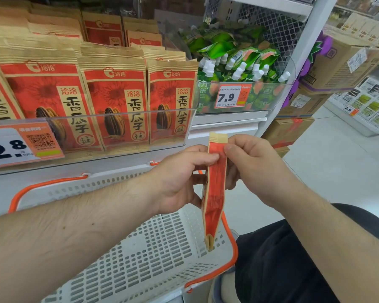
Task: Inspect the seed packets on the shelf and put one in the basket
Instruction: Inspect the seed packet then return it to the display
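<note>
Seed packet [214,189] pinched edge-on by both hands, shelf packets [116,101] reading 洽洽香瓜子

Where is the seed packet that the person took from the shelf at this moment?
In the head view, the seed packet hangs edge-on right of centre, pinched between the left hand and the right hand, above the white basket.

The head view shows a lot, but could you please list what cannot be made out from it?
- Red and tan paper seed packet: seen edge-on, so its printed faces are hidden.
- Left hand and right hand: their grip covers the packet's sides.
- White perforated plastic basket with orange handles: floor partly hidden by the left forearm, cut off by the bottom edge.
- Orange price label: cut by the left edge.
- White and orange 7.9 tag: small print too small.
</note>
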`<state>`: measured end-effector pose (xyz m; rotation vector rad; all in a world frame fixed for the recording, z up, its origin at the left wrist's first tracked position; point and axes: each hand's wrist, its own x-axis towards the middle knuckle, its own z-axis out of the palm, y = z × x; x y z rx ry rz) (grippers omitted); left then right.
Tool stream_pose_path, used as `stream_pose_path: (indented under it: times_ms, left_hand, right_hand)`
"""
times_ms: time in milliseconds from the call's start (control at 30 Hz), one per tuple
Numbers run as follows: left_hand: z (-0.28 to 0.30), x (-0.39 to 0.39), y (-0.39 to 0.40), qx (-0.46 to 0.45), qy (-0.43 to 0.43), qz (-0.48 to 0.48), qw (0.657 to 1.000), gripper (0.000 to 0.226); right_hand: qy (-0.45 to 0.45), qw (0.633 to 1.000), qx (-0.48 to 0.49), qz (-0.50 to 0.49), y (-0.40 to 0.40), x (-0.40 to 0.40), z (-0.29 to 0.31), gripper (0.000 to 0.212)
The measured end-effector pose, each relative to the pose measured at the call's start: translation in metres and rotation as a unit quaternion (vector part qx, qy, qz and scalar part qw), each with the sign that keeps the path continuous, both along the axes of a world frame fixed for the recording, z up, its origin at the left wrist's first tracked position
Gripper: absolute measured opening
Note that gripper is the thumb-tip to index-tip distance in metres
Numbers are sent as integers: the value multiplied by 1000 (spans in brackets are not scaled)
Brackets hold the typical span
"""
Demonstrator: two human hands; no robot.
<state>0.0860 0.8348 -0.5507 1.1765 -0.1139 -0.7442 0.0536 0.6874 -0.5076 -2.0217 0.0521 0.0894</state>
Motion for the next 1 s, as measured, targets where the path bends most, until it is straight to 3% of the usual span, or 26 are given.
stream_pose_path:
  times_ms: [100, 333, 500, 700, 867, 1000]
  left_hand:
    - [-1, 1, 2, -4, 13, 11, 1000, 10]
    - [1, 3, 3, -8, 38, 13, 999, 12]
    - [2, 5, 4, -5, 64, 32, 997, 21]
    - [-3, 4, 3, 7, 85, 38, 996, 17]
    - [-3, 7, 3, 6, 113, 40, 993, 21]
    - [-3, 9, 3, 2, 113, 40, 993, 22]
  right_hand:
    - [37, 998, -10, 54, -2, -2, 3, 12]
    - [42, 994, -27, 98, -5, -3, 4, 20]
    - [79, 983, -59, 153, -8, -4, 5, 50]
    - [97, 978, -61, 176, -10, -4, 4, 58]
    - [147, 954, -106, 239, -8, -7, 8, 96]
    - [152, 945, -86, 278, -8, -9, 9, 98]
